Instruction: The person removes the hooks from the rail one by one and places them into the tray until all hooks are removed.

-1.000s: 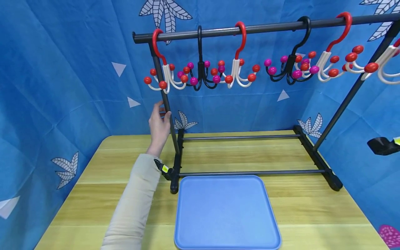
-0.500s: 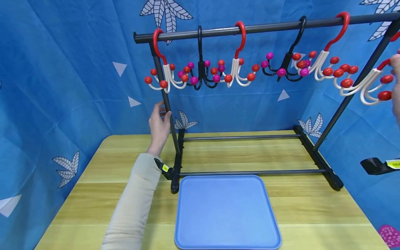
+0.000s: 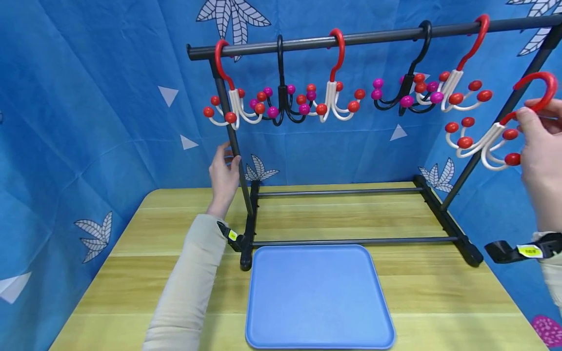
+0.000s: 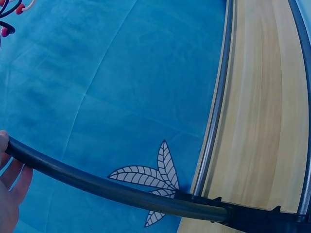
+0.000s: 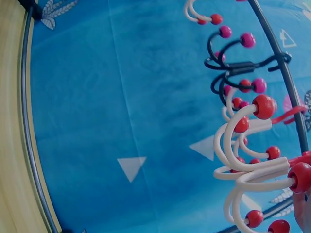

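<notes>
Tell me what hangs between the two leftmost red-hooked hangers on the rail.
The head view shows one black hanger with pink balls hanging there.

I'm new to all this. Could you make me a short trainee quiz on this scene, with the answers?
1. What does the right hand hold?
2. True or false: the left hand grips the blue tray.
3. In the head view, how many hooks hang on the top rail?

Key:
1. A red-and-white hook, off the rail.
2. False: it holds a black post.
3. Five.
</notes>
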A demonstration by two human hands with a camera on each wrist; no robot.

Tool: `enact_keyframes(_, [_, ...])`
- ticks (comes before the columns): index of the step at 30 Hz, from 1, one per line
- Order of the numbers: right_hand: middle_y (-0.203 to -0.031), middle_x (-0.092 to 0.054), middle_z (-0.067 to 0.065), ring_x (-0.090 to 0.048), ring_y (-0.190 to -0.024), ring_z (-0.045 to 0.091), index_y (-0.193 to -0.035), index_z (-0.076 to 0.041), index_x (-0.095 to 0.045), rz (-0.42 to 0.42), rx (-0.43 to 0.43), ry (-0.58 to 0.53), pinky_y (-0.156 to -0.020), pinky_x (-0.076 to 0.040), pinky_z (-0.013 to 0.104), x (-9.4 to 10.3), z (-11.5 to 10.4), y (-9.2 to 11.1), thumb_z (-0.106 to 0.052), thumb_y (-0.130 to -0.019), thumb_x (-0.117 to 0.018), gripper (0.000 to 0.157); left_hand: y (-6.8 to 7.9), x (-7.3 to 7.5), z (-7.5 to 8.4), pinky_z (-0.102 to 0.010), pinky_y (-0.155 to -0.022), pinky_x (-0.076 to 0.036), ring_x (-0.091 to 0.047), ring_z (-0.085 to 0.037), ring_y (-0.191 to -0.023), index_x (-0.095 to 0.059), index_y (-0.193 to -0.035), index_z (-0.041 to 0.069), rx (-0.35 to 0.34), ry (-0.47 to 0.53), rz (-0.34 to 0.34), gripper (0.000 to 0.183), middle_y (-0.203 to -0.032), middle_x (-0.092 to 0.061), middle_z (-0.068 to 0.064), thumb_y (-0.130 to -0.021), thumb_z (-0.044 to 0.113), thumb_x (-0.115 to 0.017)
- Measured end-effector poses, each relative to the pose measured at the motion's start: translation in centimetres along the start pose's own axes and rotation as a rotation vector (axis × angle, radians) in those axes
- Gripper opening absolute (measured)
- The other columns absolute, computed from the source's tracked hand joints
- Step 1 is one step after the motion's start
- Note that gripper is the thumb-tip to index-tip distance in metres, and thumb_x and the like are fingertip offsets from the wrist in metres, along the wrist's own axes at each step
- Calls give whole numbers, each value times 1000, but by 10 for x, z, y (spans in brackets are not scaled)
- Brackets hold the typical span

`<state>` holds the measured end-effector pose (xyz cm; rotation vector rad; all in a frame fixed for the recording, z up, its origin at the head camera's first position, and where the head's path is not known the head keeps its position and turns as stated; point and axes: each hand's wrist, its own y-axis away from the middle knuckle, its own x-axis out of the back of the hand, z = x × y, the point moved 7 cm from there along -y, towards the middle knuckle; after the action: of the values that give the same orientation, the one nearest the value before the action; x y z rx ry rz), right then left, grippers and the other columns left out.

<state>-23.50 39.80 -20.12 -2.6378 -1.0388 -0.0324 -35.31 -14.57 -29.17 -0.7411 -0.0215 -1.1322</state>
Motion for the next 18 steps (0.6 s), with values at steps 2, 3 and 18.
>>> enact_keyframes(2, [-111,-53,-17,-45,-91,-5,-120,-28,-57,-3,22,-16,-67,-38,6,-3,2,6,-41,-82,-59,40,0,0,0,-35,-84,-50,-59,-25,-100,-47,-127,9,0,-3,-2,37,-108,-58,-14,-91,13,-55])
enact_keyframes(3, [-109,-53,-16,-46,-92,-4,-118,-27,-58,1,34,-33,-70,-39,8,-5,2,10,-39,-83,-60,38,0,0,0,-35,-84,-50,-59,-25,-100,-47,-126,9,-1,-7,-2,36,-108,-59,-14,-91,13,-54])
enact_keyframes(18, [-96,-64,-12,-55,-82,-2,-110,-15,-67,-58,169,-29,-69,-41,11,-28,19,48,-26,-82,-67,30,-1,-1,-1,-36,-83,-50,-59,-26,-98,-48,-125,9,-1,-3,-11,34,-108,-59,-14,-91,12,-54])
